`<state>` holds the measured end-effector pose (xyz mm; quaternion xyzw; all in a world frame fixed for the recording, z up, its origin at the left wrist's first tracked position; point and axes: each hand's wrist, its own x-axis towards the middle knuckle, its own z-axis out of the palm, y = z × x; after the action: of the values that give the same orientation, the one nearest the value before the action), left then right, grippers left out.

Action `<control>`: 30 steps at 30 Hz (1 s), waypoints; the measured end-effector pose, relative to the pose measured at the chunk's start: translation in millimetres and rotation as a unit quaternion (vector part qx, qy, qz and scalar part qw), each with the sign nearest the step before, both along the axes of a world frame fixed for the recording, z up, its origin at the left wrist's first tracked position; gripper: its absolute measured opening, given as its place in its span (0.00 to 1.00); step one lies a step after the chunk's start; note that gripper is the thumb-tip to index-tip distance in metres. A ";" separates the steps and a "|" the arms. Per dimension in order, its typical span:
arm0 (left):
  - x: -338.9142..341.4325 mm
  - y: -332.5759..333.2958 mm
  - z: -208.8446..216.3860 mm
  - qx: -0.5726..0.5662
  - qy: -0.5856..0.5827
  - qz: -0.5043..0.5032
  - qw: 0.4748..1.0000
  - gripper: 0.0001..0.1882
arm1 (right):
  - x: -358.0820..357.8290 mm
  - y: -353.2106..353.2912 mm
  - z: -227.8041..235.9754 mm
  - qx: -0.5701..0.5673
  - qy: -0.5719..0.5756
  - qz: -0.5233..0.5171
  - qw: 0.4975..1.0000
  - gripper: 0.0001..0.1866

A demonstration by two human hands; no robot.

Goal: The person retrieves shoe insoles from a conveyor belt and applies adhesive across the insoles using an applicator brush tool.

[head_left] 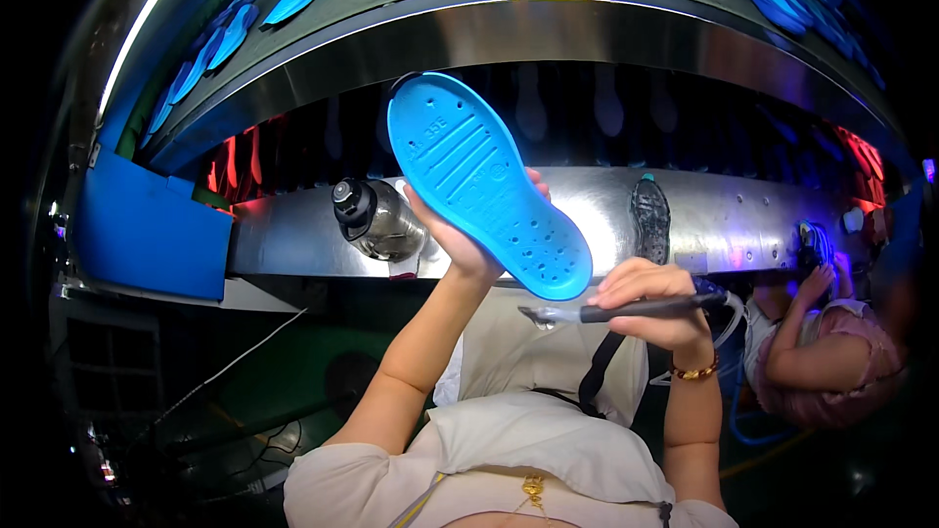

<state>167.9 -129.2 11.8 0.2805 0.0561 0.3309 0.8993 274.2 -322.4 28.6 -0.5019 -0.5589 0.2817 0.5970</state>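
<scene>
Before the metal bench [592, 220], the left hand [460, 242] grips a ribbed blue sole [484, 181], the right hand [653, 284] a slim tool [626, 311].

A blue shoe sole [484, 191] in the centre of the frame is bearing a short row of moulded characters [427, 136] near its upper end; smaller marks [498, 173] are showing around its middle, too faint to read.

I record the sole [469, 171] as bright blue, barred and dotted — my tool [599, 314] mostly black, shirt [558, 440] cream.
</scene>
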 end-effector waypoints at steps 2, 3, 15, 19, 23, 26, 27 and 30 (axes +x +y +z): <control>1.5 0.7 0.5 0.006 0.013 0.003 1.000 0.54 | 3.0 1.2 -4.1 -0.016 0.055 -0.064 0.996 0.11; 3.1 0.3 1.7 0.015 0.026 0.014 0.999 0.54 | 1.5 6.2 -7.7 -0.036 0.001 -0.137 0.990 0.11; 7.7 4.1 -0.4 0.010 0.017 -0.007 1.000 0.52 | -4.6 2.7 -9.2 0.002 -0.047 -0.032 0.998 0.12; 10.2 -0.2 0.9 0.001 0.073 -0.002 0.997 0.51 | 6.2 -0.7 -17.1 0.010 0.099 -0.051 0.994 0.11; 4.8 -1.8 0.5 -0.017 0.078 0.020 0.997 0.50 | 0.2 7.7 -24.4 -0.039 0.035 -0.013 0.999 0.11; 4.6 2.4 -6.9 0.028 0.102 0.027 0.994 0.49 | 4.3 4.1 -22.0 -0.003 0.074 0.054 0.996 0.10; 6.3 1.7 -7.3 0.029 0.098 0.013 0.995 0.49 | 7.0 3.0 -20.7 -0.020 0.132 0.069 0.989 0.09; 11.8 -2.1 -8.1 0.004 0.132 0.023 0.991 0.48 | 1.5 10.5 -32.6 -0.089 0.166 -0.069 0.980 0.09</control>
<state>179.7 -131.3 3.7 0.3239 0.1799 0.3120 0.8748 275.7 -311.9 -4.0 -0.5362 -0.3886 0.3679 0.6528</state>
